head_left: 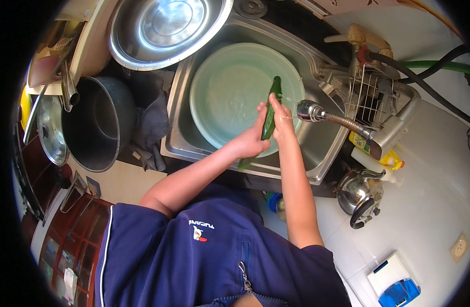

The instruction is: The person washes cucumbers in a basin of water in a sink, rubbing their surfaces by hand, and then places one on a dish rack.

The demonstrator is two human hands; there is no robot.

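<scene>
A long dark green cucumber (269,122) is held over a pale green basin (207,120) that sits in the steel sink (179,115). My left hand (253,139) is closed on its lower part. My right hand (281,116) grips it higher up, from the right side, and the far tip sticks out past the fingers. Water from the flexible faucet's metal head (310,110) splashes beside my right hand. Another green piece (246,162) shows at the sink's front edge, partly hidden by my left forearm; I cannot tell its kind.
A wide steel bowl (168,30) stands at the sink's far left. Left of the sink are a dark pot (94,123) and a grey cloth (150,120). On the right are a wire rack (368,94), a yellow-capped bottle (378,158) and a steel kettle (360,193).
</scene>
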